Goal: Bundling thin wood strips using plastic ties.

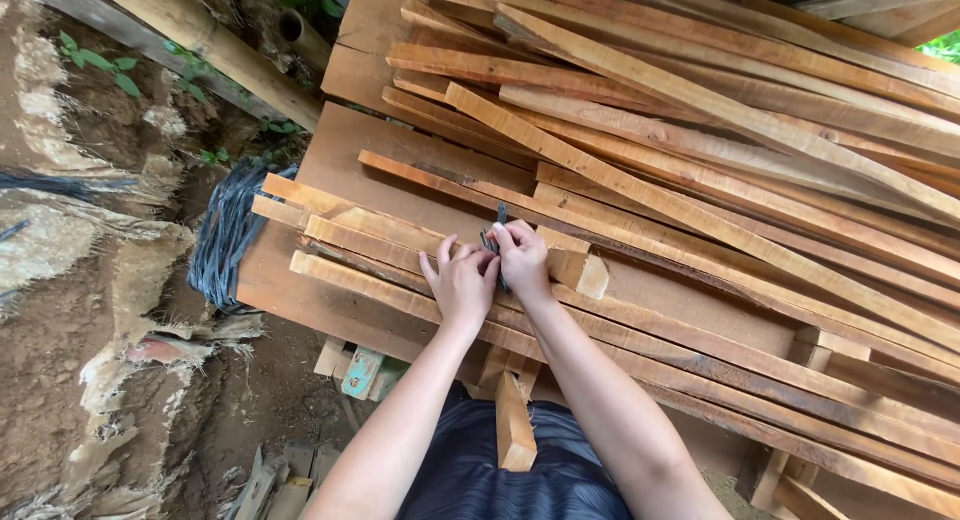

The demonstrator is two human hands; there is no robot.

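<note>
Material: rough-sawn timber, orange-brown, in long thin wooden slats (700, 220) piled across most of the frame.
Counter: a broad wooden board (340, 170) carries the slats; its bare face shows at centre left of the frame.
Left hand: the left hand (462, 280) lies at frame centre, fingers spread loosely, palm down on the slats, thumb side touching the right hand.
Right hand: the right hand (522, 260) sits just right of the left one, fingers curled and pinched around a small dark object (497, 230).
Small dark object: narrow, dark grey, standing up from between the two hands at frame centre; its kind cannot be told, since most of it is covered by the fingers.
Short block: a pale short wood block (580, 273) lies just right of the right hand, touching the slats beneath.
Loose offcut: an upright wood offcut (514, 432) stands at lower centre, between the forearms, below the board edge.
Wire bundle: a coil of dark wire (225, 235) hangs at the left edge of the board.
Ground: bare soil (60, 350) with frayed sacking fills the left of the frame; a bamboo pole (215, 50) runs diagonally at upper left.
Clothing: dark striped fabric (480, 480) shows at bottom centre.
</note>
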